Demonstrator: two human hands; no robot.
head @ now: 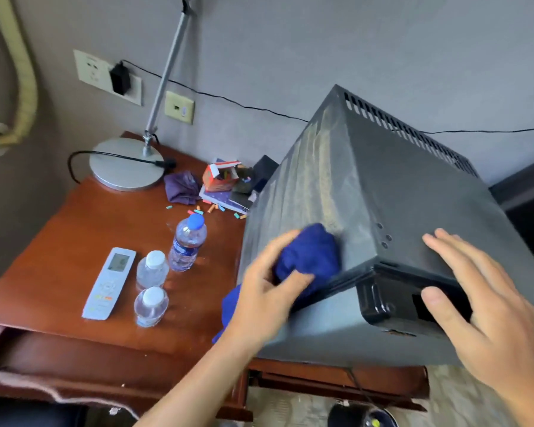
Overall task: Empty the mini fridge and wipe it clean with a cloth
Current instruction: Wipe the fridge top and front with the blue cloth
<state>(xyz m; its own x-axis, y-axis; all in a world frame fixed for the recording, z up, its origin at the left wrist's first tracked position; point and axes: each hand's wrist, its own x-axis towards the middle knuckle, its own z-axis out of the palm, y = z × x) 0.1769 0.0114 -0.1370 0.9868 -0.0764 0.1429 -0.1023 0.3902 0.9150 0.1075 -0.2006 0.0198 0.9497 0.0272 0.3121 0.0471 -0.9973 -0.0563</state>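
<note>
Left hand is gripping a blue cloth against the dusty mini fridge; right hand, fingers spread, is steadying its front edge. Three water bottles are standing beside the fridge on the worktop, suggesting emptying is done and wiping is underway.

Three water bottles, one remote, one lamp, one fridge, two cloths.

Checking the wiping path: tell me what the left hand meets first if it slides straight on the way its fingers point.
Probably nothing: the left hand, gripping the blue cloth, faces only bare dusty mini fridge top. Depth is unclear.
</note>
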